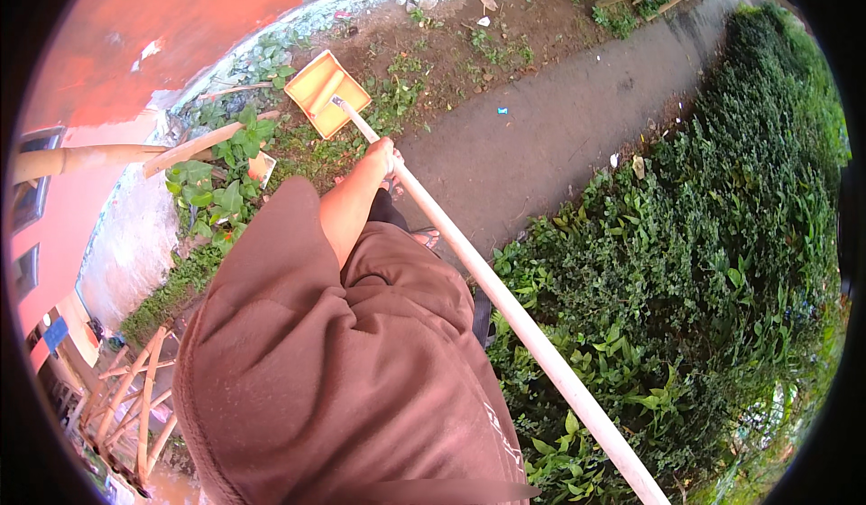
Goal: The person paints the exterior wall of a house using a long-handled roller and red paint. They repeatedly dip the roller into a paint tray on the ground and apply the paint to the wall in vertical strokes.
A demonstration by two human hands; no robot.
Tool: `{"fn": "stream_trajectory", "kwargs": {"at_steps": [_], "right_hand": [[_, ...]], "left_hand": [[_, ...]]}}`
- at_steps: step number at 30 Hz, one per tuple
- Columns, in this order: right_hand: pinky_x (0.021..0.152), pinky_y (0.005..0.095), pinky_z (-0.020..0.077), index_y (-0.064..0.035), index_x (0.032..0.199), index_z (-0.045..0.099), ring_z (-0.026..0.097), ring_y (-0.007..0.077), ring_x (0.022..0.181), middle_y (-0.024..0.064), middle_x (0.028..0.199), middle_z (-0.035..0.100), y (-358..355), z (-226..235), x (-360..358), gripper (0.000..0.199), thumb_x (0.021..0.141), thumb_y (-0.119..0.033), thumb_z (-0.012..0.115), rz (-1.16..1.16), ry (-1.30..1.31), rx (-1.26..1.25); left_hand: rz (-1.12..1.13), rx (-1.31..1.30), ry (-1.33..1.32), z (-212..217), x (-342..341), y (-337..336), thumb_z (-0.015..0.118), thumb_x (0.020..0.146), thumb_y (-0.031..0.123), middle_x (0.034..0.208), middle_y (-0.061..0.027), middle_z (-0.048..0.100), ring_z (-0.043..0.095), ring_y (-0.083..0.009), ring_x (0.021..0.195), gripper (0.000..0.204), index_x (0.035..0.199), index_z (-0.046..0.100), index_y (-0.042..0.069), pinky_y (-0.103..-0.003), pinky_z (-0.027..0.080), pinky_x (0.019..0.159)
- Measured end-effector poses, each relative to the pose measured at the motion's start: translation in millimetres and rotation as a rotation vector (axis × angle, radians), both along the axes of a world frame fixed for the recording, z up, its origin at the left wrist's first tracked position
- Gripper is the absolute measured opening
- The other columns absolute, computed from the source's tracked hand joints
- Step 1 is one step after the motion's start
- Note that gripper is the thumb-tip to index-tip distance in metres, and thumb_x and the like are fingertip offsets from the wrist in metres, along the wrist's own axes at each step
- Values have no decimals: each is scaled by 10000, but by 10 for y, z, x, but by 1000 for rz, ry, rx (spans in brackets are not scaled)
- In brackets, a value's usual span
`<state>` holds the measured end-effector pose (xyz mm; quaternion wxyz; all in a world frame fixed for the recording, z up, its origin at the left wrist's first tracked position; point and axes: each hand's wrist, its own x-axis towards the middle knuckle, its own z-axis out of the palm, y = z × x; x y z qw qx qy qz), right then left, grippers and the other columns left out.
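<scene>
My left hand [384, 157] is closed round a long pale pole [505, 298]. The pole slants from the lower right edge up toward the ground ahead of me. At its far end a paint roller [327, 93] rests in a shallow square paint tray [357, 96]. Tray and roller are both yellow-orange. The tray lies on weedy ground at the foot of the wall. My right hand is out of the picture, and the pole's near end runs past the frame's edge.
An orange-red wall [198, 18] with a pale base stands at the left. Bamboo poles [99, 155] jut out near it, over leafy weeds [216, 189]. A paved path [541, 131] runs to the upper right, beside a dense green hedge [686, 261]. More bamboo framing [135, 406] stands lower left.
</scene>
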<state>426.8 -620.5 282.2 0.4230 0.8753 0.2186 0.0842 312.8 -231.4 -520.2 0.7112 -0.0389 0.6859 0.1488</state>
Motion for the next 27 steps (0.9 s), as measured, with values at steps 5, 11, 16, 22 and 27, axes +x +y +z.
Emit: {"fn": "stream_trajectory", "kwargs": {"at_steps": [5, 11, 16, 22, 27], "right_hand": [[537, 452, 491, -170, 809, 749, 635, 335, 575, 118, 673, 679, -301, 31, 173, 287, 630, -386, 810, 50, 36, -106], [536, 455, 489, -167, 807, 750, 633, 337, 573, 122, 665, 677, -276, -109, 238, 282, 634, -382, 806, -23, 40, -105], [536, 458, 488, -164, 806, 751, 631, 339, 571, 126, 658, 675, -364, -276, 248, 278, 637, -379, 802, -61, 64, -141], [578, 472, 507, -174, 879, 770, 661, 331, 630, 136, 697, 683, -497, 29, 192, 241, 676, -303, 782, -133, 182, 12], [601, 478, 515, -166, 885, 772, 666, 340, 652, 145, 736, 693, -716, 94, 247, 263, 664, -307, 794, -183, 116, -68]], "left_hand": [[81, -41, 63, -220, 20, -314, 506, 928, 158, 580, -60, 434, 428, -192, 402, 124, 940, 438, 54, -356, 408, 383], [-33, 10, 4, -339, 270, -375, 450, 954, 216, 574, -65, 430, 438, -197, 402, 193, 975, 437, 25, -368, 426, 393], [18, -52, 63, -646, 129, -174, 488, 953, 208, 570, -41, 407, 416, -178, 390, 174, 894, 446, 49, -345, 396, 366], [-69, -38, 76, -430, 241, -673, 472, 948, 186, 575, -55, 419, 437, -193, 402, 181, 1050, 448, 38, -376, 434, 389], [-39, -59, -1, -218, 404, -645, 464, 935, 165, 568, -80, 402, 407, -211, 392, 143, 1032, 429, 67, -396, 427, 403]]}}
